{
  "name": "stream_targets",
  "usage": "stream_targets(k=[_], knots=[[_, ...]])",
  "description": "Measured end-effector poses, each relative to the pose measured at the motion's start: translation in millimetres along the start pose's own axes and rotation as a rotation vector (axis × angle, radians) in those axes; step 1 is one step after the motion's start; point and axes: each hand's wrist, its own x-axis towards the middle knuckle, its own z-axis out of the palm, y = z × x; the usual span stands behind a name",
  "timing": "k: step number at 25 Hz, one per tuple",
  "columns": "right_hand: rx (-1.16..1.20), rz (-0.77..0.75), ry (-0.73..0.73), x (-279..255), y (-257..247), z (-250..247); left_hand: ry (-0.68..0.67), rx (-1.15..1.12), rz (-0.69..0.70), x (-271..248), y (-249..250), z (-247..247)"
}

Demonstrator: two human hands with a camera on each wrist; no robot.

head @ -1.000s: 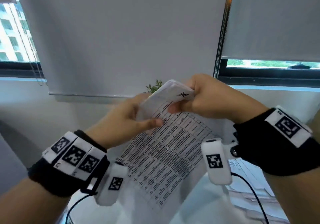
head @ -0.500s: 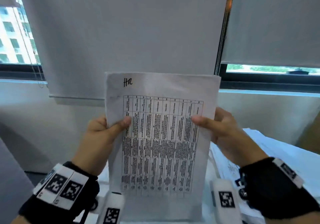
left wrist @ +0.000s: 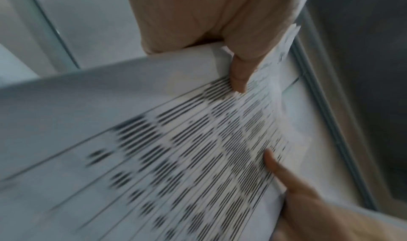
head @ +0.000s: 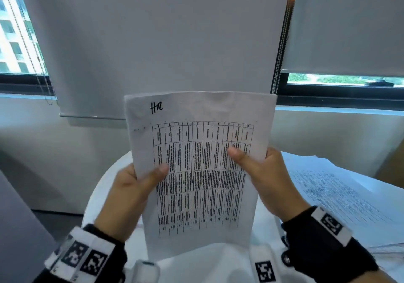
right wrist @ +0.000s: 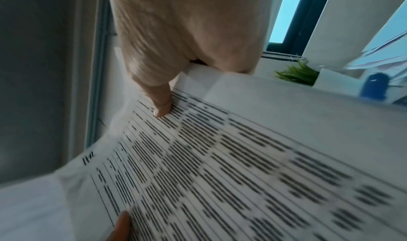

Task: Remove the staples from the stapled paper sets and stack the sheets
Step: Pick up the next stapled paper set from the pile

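Observation:
A paper set (head: pixel 201 173) printed with a table and a handwritten mark at its top left stands upright in front of me, above the white table (head: pixel 102 190). My left hand (head: pixel 135 186) grips its left edge, thumb on the front. My right hand (head: pixel 260 169) grips the right edge the same way. In the left wrist view the paper set (left wrist: pixel 176 149) is blurred under the left hand's thumb (left wrist: pixel 240 77), with the right hand's thumb (left wrist: pixel 273 164) lower down. In the right wrist view the right thumb (right wrist: pixel 160 104) presses the paper set (right wrist: pixel 220 166). No staple shows.
A spread of loose printed sheets (head: pixel 336 195) lies on the table at my right. A small green plant (right wrist: pixel 297 74), a blue object (right wrist: pixel 373 86) and more papers show in the right wrist view. Window blinds (head: pixel 164 31) hang behind the table.
A second ago both hands pinched the paper's folded-over top corner. The sheet was then unfolded flat and upright, and since half a second ago it has come slightly lower over the table.

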Motion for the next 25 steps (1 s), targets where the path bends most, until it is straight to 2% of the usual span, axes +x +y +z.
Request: stream_targets(k=[2, 5, 7, 9, 10, 12, 13, 15, 18, 21, 23, 25], knots=[[-0.037, 0.04, -0.056, -6, 9, 1, 0.082, 0.043, -0.044, -9, -15, 1], [0.188, 0.084, -0.176, 14, 10, -10, 0.176, 0.062, -0.095, -7, -24, -6], [0.248, 0.157, -0.111, 45, 25, -20, 0.235, 0.071, -0.129, -6, -20, -14], [-0.013, 0.23, -0.05, 78, 56, -25, 0.272, 0.05, -0.178, -8, -14, -21], [-0.284, 0.262, -0.086, 93, 77, -26, 0.295, 0.044, -0.205, -11, -12, -24], [-0.867, 0.35, -0.267, 111, 119, -26, 0.346, 0.073, -0.268, -20, -13, -30], [-1.086, 0.372, -0.37, 114, 136, -24, 0.37, 0.102, -0.313, -23, -15, -35], [-1.337, 0.385, -0.479, 117, 165, -22, 0.395, 0.117, -0.407, -31, -22, -43], [-1.465, 0.359, -0.532, 122, 184, -14, 0.414, 0.146, -0.516, -41, -32, -51], [-1.461, 0.314, -0.479, 122, 181, -8, 0.373, 0.197, -0.58, -46, -44, -54], [-1.275, 0.259, -0.281, 121, 175, -4, 0.347, 0.21, -0.634, -48, -52, -54], [-0.884, 0.259, -0.008, 120, 158, 5, 0.319, 0.199, -0.652, -49, -60, -53]])
